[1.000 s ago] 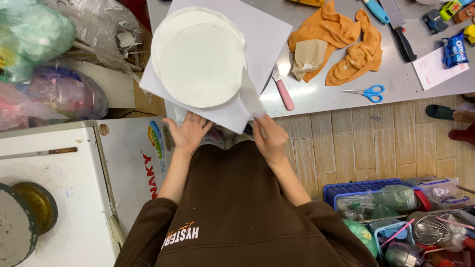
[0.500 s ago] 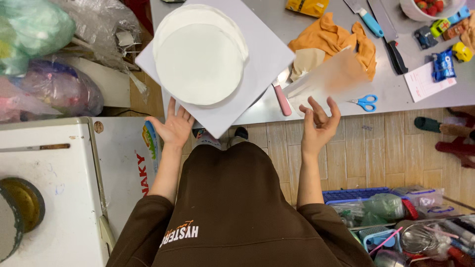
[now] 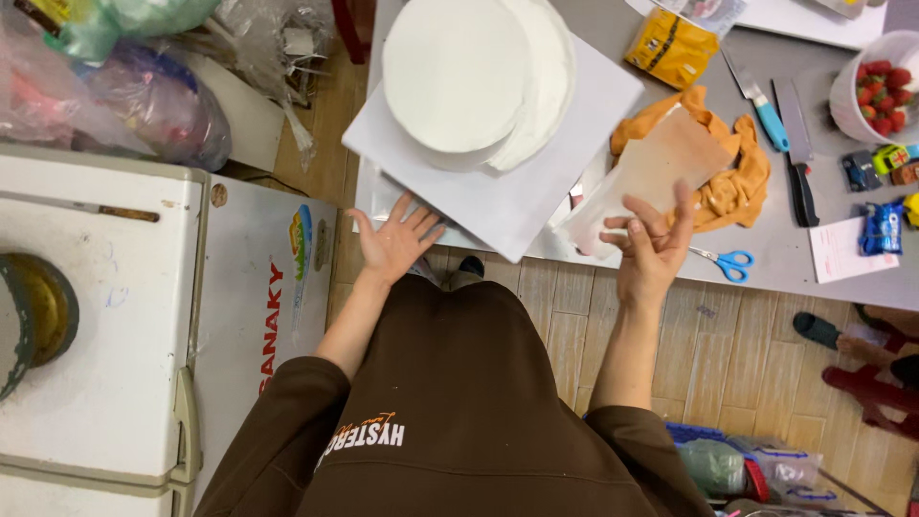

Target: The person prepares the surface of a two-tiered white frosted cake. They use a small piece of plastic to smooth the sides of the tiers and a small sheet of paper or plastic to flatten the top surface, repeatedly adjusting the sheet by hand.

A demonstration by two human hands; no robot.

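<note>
A round white frosted cake (image 3: 459,72) sits on a white square board (image 3: 507,206) at the near edge of a grey table (image 3: 785,244). My left hand (image 3: 394,241) is open with fingers spread, its fingertips at the board's near edge. Right of the board, my right hand (image 3: 653,251) holds up a translucent, pink-smeared flat scraper sheet (image 3: 651,172) in front of an orange cloth (image 3: 742,177). I wear a brown sweatshirt.
On the table lie blue scissors (image 3: 729,264), a blue-handled knife (image 3: 763,107), a black-handled knife (image 3: 797,158), a yellow packet (image 3: 670,43), a bowl of strawberries (image 3: 873,91) and small toys. A white appliance (image 3: 96,316) and plastic bags (image 3: 124,91) stand left. A crate of items (image 3: 737,464) is at lower right.
Both hands have come off the board's near edge. My right hand carried the scraper sheet up and to the right. The left hand opened wide beside the board.
</note>
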